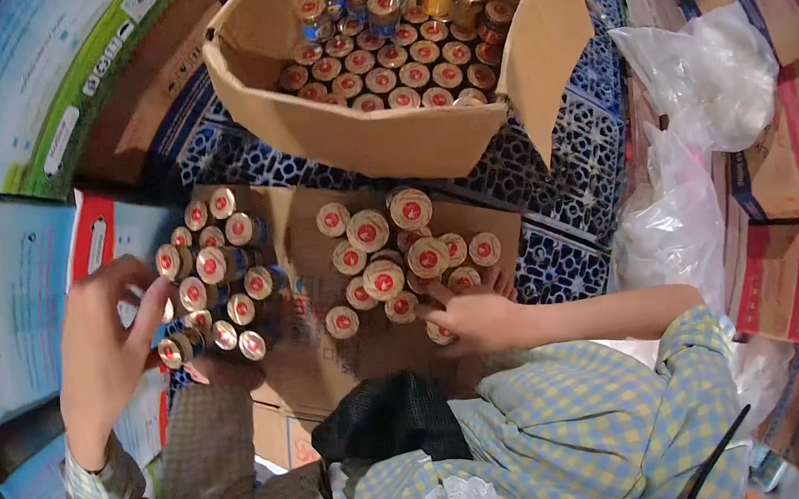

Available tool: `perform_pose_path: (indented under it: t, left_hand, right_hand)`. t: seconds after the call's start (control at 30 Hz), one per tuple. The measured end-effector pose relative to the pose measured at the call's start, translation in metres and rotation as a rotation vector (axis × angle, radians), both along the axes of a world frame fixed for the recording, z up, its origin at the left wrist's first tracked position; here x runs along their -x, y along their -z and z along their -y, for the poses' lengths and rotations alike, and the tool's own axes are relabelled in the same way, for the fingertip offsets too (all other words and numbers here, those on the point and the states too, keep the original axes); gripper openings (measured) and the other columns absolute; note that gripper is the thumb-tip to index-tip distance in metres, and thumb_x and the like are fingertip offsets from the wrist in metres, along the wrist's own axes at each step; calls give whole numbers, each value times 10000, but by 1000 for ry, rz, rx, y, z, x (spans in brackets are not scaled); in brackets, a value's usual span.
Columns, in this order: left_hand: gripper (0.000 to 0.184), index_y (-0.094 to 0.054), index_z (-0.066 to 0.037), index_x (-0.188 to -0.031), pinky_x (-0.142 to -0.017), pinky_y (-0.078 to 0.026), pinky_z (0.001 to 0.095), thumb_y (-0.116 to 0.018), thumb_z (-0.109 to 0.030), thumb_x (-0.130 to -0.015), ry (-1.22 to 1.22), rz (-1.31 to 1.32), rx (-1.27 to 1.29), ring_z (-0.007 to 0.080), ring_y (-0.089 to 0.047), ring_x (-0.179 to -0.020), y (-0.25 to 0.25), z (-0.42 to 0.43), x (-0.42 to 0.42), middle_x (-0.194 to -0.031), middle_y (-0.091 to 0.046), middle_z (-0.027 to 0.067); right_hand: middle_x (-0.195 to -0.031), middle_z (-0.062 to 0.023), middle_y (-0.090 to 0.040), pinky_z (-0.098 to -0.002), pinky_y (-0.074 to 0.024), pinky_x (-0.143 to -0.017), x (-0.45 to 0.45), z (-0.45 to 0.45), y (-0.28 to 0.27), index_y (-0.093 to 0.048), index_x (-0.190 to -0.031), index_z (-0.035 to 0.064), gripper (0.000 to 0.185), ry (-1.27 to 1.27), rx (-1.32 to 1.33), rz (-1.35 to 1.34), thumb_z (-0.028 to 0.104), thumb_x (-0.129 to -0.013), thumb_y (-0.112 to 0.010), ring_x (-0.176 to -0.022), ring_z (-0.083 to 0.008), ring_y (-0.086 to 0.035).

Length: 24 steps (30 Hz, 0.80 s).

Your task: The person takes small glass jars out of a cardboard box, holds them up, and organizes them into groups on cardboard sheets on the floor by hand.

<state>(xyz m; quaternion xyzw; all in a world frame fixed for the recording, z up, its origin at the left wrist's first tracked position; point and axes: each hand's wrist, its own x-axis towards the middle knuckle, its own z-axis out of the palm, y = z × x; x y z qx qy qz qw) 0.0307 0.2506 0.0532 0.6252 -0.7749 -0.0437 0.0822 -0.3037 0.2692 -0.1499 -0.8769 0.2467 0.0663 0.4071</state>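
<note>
At the left, my left hand (106, 334) is beside a group of small jars with gold lids (211, 265). Its thumb and index finger are curved and apart, close to a jar (168, 261) at that group's edge. My right hand (482, 321) is at the near side of a second group of lidded jars (428, 257). Its fingers close around a jar (440, 333) there, partly covered by the hand. Red round emblems mark the lids. Both groups stand on a flattened cardboard sheet (318, 361); one jar (171, 353) at the left looks tilted.
An open cardboard box (355, 144) ahead holds many similar jars (380, 80), some stacked higher. Printed cartons (11, 290) line the left side. Plastic bags (666, 204) and red-striped cartons (798, 283) stand at the right. Patterned blue flooring (562, 258) shows between them.
</note>
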Motion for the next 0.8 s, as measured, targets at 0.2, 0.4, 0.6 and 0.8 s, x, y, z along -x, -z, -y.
perform_pose_path:
  t: [0.2,0.4,0.6,0.8]
  left_hand:
    - [128,-521,12,-815,-506,-363,202,-548,-112,-839,52,-298,-124,21,-454,-592,-3,108,30,-615,-472,-1]
    - [180,-616,-14,-794,-656,-477,383,-601,-181,-729,222,-134,138,335,-595,-730,51,255,75,-750,-608,184]
    - [280,-595,-28,-938,-759,-476,407,-596,-190,-710,169,176,5,337,-581,-876,134,369,95,-884,-611,190]
    - [573,-412,-88,-1230,-872,-435,406,-612,-205,-705,-33,308,-270,347,-502,-1057,182,368,93,-1152,-518,187]
  right_hand:
    - [-751,-142,-524,-366,-459,-517,-7,8,-48,-443,-1107,49,499,38,273,113,326,-738,-631,-633,-279,-565]
    - [-653,-91,-525,-321,-448,-469,-18,80,-114,-559,-847,42,296,250,475,542,275,-702,-669,-562,-227,-557]
    - [-739,-115,-583,-374,-473,-659,-13,263,-117,-596,-928,58,342,710,895,321,336,-731,-620,-716,-285,-590]
    - [-1079,-131,-516,-385,-473,-771,-15,366,-78,-475,-1177,211,515,682,858,-33,388,-718,-626,-948,-278,-562]
